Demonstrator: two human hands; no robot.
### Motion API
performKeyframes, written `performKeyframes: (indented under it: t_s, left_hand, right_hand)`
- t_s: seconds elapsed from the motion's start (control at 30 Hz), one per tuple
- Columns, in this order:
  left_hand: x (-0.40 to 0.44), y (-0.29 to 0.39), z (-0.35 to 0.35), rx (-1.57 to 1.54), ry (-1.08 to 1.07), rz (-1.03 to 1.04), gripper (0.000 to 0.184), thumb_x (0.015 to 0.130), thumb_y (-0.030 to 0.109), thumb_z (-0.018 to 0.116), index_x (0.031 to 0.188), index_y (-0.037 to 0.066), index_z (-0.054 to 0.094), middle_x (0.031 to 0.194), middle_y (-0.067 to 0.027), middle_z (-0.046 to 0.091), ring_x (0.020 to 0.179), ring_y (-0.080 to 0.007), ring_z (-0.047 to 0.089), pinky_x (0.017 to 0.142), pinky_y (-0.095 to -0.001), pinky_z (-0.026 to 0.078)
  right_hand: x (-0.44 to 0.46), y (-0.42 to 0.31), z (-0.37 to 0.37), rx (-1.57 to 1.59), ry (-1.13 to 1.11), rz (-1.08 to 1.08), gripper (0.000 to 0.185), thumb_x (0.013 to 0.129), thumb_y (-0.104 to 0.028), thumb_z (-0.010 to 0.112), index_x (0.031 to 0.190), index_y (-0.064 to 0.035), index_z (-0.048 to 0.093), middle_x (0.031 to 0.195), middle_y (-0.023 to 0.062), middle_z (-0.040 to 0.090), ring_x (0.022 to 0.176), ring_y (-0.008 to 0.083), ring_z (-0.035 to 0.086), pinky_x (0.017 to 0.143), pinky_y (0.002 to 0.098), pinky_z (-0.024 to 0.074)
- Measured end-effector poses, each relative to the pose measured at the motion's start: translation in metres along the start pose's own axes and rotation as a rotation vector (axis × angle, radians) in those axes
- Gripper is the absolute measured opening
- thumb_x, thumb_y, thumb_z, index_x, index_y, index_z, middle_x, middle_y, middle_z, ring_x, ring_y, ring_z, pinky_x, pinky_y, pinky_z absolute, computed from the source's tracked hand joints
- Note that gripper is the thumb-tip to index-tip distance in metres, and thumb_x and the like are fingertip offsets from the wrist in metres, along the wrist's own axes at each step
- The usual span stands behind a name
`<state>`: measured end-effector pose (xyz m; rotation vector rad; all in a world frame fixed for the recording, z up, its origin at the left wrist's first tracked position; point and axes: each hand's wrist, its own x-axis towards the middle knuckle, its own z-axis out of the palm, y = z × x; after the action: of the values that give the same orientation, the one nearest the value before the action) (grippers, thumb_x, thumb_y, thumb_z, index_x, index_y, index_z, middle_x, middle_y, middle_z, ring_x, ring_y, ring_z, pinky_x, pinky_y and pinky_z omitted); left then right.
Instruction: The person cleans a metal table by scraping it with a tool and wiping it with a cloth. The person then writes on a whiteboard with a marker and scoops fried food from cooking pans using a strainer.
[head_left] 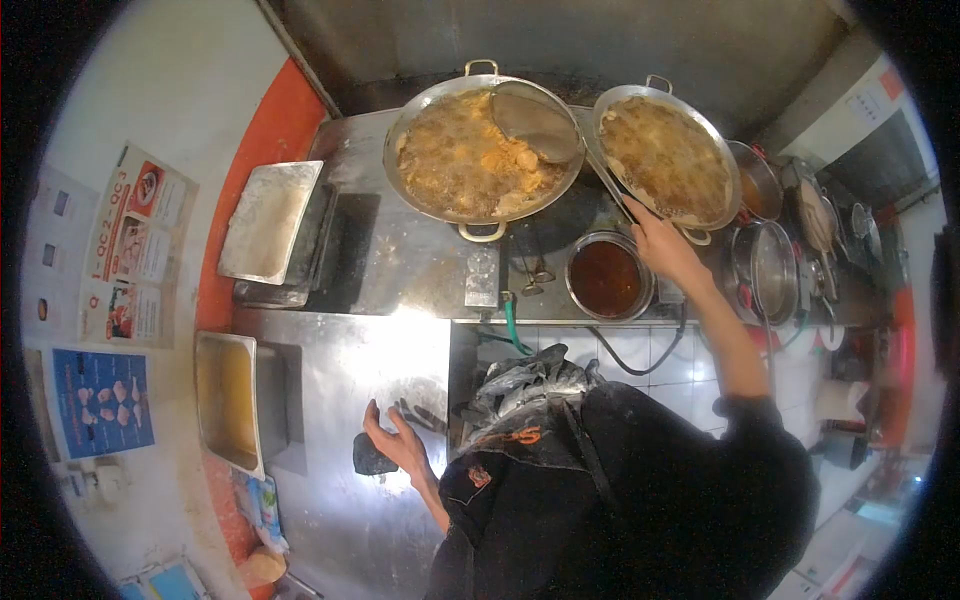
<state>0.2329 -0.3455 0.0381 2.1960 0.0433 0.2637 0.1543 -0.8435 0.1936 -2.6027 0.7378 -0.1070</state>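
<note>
My right hand (pixel 660 245) is closed around the long handle of a skimmer (pixel 535 118). Its round mesh head tilts over the right side of the left wok (pixel 395 180), where golden fried pieces (pixel 512 156) sit in bubbling oil. Over the steel table my left hand (pixel 402 446) has its fingers apart, with nothing visible in it. A small black object (pixel 374 456) lies beside that hand; its kind is unclear, and I cannot tell if they touch.
A second wok (pixel 665 150) of foaming oil stands to the right. Below it is a pot of reddish-brown liquid (pixel 606 278). Metal trays (pixel 270 220) and a deep pan with yellow liquid (pixel 232 400) line the left wall. More pots (pixel 772 270) stand at right.
</note>
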Motion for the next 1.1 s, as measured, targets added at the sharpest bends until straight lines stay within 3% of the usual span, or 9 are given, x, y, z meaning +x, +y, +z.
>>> performKeyframes:
  t_s: [0.23,0.33,0.43,0.57,0.67,0.73,0.83,0.97,1.1]
  left_hand:
    - [0.000,0.003,0.005,-0.006,-0.017,0.010,0.041,0.098,0.016,0.059,0.131,-0.006,0.054,0.127,-0.0246,0.058,0.121,-0.0376,0.055,0.103,-0.0462,0.041]
    - [0.005,0.006,0.008,0.007,-0.036,0.033,0.041,0.098,0.016,0.059,0.131,-0.007,0.054,0.126,-0.0250,0.059,0.120,-0.0379,0.056,0.103,-0.0459,0.042]
    - [0.008,0.013,0.008,0.023,-0.045,0.035,0.040,0.097,0.016,0.060,0.130,-0.007,0.055,0.125,-0.0252,0.059,0.120,-0.0382,0.057,0.103,-0.0455,0.042]
    - [0.008,0.012,0.006,0.007,-0.030,0.026,0.040,0.097,0.016,0.060,0.129,-0.007,0.055,0.125,-0.0253,0.059,0.119,-0.0384,0.057,0.103,-0.0458,0.042]
    - [0.001,0.008,0.002,-0.003,0.001,0.012,0.040,0.097,0.016,0.059,0.129,-0.008,0.055,0.124,-0.0256,0.059,0.119,-0.0388,0.056,0.103,-0.0465,0.042]
    - [-0.004,-0.001,0.000,0.008,0.017,0.008,0.039,0.097,0.015,0.058,0.129,-0.008,0.055,0.124,-0.0257,0.059,0.119,-0.0391,0.056,0.103,-0.0468,0.042]
    - [-0.010,-0.003,-0.005,0.011,0.033,-0.016,0.039,0.096,0.014,0.058,0.129,-0.008,0.054,0.125,-0.0257,0.059,0.120,-0.0391,0.056,0.103,-0.0468,0.041]
    - [-0.016,-0.003,-0.007,-0.015,0.065,-0.051,0.040,0.096,0.013,0.057,0.130,-0.008,0.053,0.125,-0.0255,0.058,0.120,-0.0387,0.055,0.104,-0.0465,0.040]
    - [-0.015,0.000,-0.008,-0.016,0.055,-0.075,0.040,0.096,0.013,0.057,0.131,-0.008,0.053,0.126,-0.0252,0.058,0.121,-0.0381,0.055,0.104,-0.0465,0.040]
  right_hand:
    - [0.041,0.042,0.017,0.021,0.110,-0.066,0.056,0.092,-0.003,0.043,0.148,-0.0062,0.038,0.116,0.0380,0.060,0.110,0.0522,0.059,0.097,0.0570,0.0446]
    - [0.081,0.044,0.030,0.042,0.036,0.187,0.053,0.097,-0.010,0.046,0.149,-0.0078,0.039,0.132,0.0342,0.055,0.117,0.0496,0.056,0.101,0.0526,0.0441]
    - [0.118,0.063,0.053,-0.044,0.086,0.127,0.054,0.095,-0.008,0.045,0.148,-0.0064,0.039,0.121,0.0364,0.060,0.102,0.0508,0.063,0.089,0.0545,0.0498]
    - [0.131,0.055,0.046,0.041,0.050,0.058,0.057,0.093,-0.009,0.046,0.149,-0.0065,0.038,0.101,0.0302,0.067,0.081,0.0443,0.067,0.072,0.0512,0.0531]
    - [0.141,0.065,0.061,0.138,-0.034,0.089,0.058,0.094,-0.010,0.049,0.151,-0.0064,0.038,0.080,0.0181,0.066,0.063,0.0297,0.063,0.053,0.0427,0.0494]
    - [0.143,0.055,0.055,0.349,-0.332,0.347,0.057,0.096,-0.010,0.051,0.151,-0.0063,0.037,0.071,0.0094,0.060,0.053,0.0176,0.055,0.042,0.0346,0.0425]
    - [0.136,0.035,0.054,0.656,-0.451,0.458,0.058,0.100,-0.011,0.051,0.154,-0.0082,0.032,0.065,0.0003,0.047,0.048,0.0074,0.040,0.037,0.0238,0.0302]
    - [0.139,0.039,0.078,1.028,-0.572,0.463,0.059,0.102,-0.009,0.047,0.157,-0.0093,0.023,0.066,-0.0044,0.039,0.046,0.0032,0.033,0.035,0.0192,0.0237]
    - [0.141,0.029,0.106,1.214,-0.553,0.490,0.054,0.103,-0.008,0.045,0.154,-0.0101,0.028,0.066,-0.0057,0.037,0.047,0.0011,0.029,0.034,0.0167,0.0212]
